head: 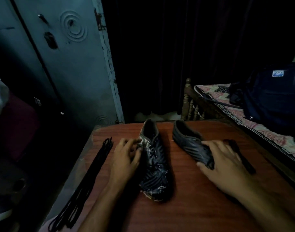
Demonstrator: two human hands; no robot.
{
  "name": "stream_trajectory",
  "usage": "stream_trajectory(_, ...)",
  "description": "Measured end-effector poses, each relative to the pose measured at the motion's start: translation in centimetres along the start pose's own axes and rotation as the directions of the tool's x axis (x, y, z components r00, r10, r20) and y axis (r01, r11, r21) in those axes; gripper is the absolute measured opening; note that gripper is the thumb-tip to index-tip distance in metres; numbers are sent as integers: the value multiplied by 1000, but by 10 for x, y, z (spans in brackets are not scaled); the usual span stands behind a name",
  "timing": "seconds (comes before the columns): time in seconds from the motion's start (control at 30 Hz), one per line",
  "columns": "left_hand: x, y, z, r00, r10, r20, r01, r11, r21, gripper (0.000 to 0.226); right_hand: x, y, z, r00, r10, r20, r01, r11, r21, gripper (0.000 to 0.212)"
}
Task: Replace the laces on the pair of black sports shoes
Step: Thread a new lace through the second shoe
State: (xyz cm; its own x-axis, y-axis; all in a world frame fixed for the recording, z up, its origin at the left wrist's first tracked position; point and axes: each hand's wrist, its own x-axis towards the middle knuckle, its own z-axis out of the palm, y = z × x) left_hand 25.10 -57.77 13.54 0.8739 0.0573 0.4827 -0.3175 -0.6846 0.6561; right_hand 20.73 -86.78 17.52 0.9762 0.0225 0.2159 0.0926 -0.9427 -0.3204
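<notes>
Two black sports shoes stand on a reddish wooden table (185,206). The left shoe (154,164) is laced, with its toe pointing towards me. My left hand (125,158) rests against its left side, fingers spread and touching the upper. The right shoe (188,141) lies tilted, with my right hand (222,164) closed over its front part. A bundle of black laces (86,181) lies stretched along the table's left edge. Another dark lace (242,156) lies on the table beyond my right hand.
A grey-blue metal cupboard (68,64) stands at the left. A bed with a patterned sheet (260,128) and a dark blue bag (273,97) is at the right, close to the table. Dark curtains hang behind.
</notes>
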Motion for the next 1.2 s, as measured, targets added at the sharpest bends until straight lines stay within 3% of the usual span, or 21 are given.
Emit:
stream_trajectory(0.1,-33,35,4,969,-91,228,81,995,52,82,-25,6,8,988,46,145,-34,996,-83,87)
stream_trajectory(0.2,-72,60,22,906,-124,406,0,956,293,115,-38,-2,8,984,19,178,3,993,-119,93)
stream_trajectory(0.3,-74,61,27,885,-167,435,-24,916,401,112,-43,-20,4,968,-30,248,33,999,-8,90)
stream_trajectory(0.4,-64,56,26,883,-164,440,-26,919,394,111,-47,-44,13,963,-82,258,53,992,117,82)
stream_trajectory(0.6,-51,59,15,868,-166,467,-53,906,420,109,-47,-43,28,988,-108,111,47,891,452,63)
stream_trajectory(0.67,-59,68,13,905,-43,422,-158,889,429,95,-51,-30,20,989,-146,40,106,858,503,49)
stream_trajectory(0.73,-72,83,17,916,117,385,-263,898,352,77,-56,-9,10,987,-152,-60,162,864,476,31)
stream_trajectory(0.83,-91,104,38,880,193,433,-347,884,312,63,-62,35,-1,985,-113,-127,144,950,276,21)
stream_trajectory(1.0,-100,131,75,864,191,466,-401,820,408,46,-77,89,-5,994,-74,77,71,997,34,35)
stream_trajectory(1.07,-98,138,85,876,228,424,-410,815,410,41,-82,98,-1,997,-60,53,59,998,22,37)
stream_trajectory(1.2,-92,144,86,880,92,465,-308,856,414,49,-74,99,-2,996,8,-91,-4,999,41,20)
